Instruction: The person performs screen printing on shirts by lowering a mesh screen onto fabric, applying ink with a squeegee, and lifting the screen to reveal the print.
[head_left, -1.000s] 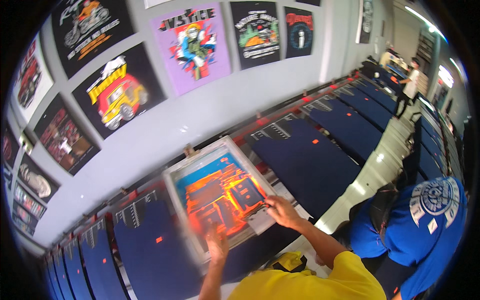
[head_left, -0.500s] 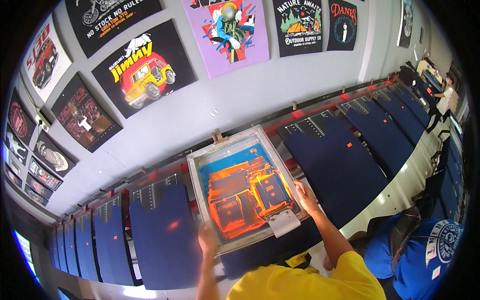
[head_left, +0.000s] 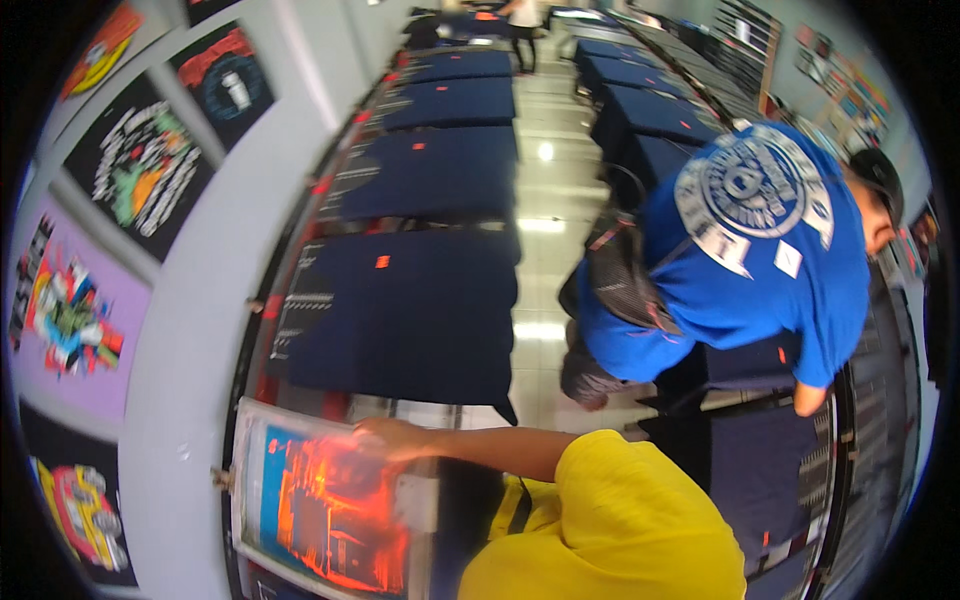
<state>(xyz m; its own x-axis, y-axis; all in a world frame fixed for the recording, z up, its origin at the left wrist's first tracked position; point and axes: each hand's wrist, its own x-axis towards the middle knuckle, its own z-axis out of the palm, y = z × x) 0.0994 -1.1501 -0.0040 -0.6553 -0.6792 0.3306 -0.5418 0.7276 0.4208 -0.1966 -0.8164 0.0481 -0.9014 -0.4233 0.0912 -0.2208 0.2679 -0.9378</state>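
A screen printing frame (head_left: 237, 480) lies at the lower left, its mesh (head_left: 270, 490) blue and smeared with bright orange ink (head_left: 335, 520). My right hand (head_left: 390, 440) is at the frame's far edge, and my bare forearm reaches across to it from a yellow sleeve (head_left: 640, 510). Motion blurs the fingers, so their grip cannot be made out. My left hand is out of view. Beyond the frame is a dark navy shirt (head_left: 420, 310) laid flat on a printing board, with a small orange mark (head_left: 382, 262) on it.
More navy shirts (head_left: 440, 102) on boards run away along the left row. A person in a blue shirt (head_left: 740, 240) bends over the right-hand row, close to my right. Between the rows runs a shiny tiled aisle (head_left: 545, 180), with another person (head_left: 523, 25) standing at its far end.
My view has swung to the right, so the frame now appears at the lower left. My left hand has left the picture. The person in blue now shows more fully.
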